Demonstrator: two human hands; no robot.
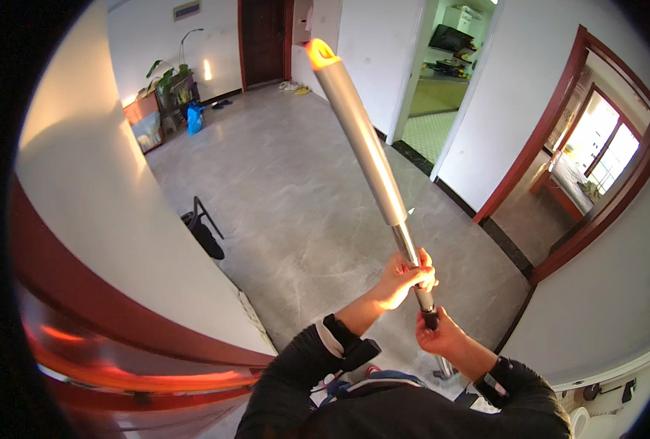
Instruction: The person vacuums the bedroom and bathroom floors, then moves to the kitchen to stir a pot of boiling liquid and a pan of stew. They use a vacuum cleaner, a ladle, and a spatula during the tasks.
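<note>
A long pole (pixel 363 142) with a thick beige-grey upper tube and a thinner shiny metal section rises from my hands, tilted up and to the left. Its far end is a bright orange loop-like cap, lit by the sun. My left hand (pixel 407 277) is wrapped around the metal section just below the thick tube. Lower down, my right hand (pixel 437 332) grips the dark lower end of the same pole. Which tool the pole belongs to cannot be told. Both forearms wear black sleeves with straps or devices near the wrists.
Red-brown door frames stand at the left (pixel 83 285) and right (pixel 563 110). A black chair (pixel 204 233) juts out past the left wall. Farther off are potted plants (pixel 174 88), a blue bag (pixel 195 118), shoes (pixel 302 89), a dark door (pixel 264 44) and a kitchen doorway.
</note>
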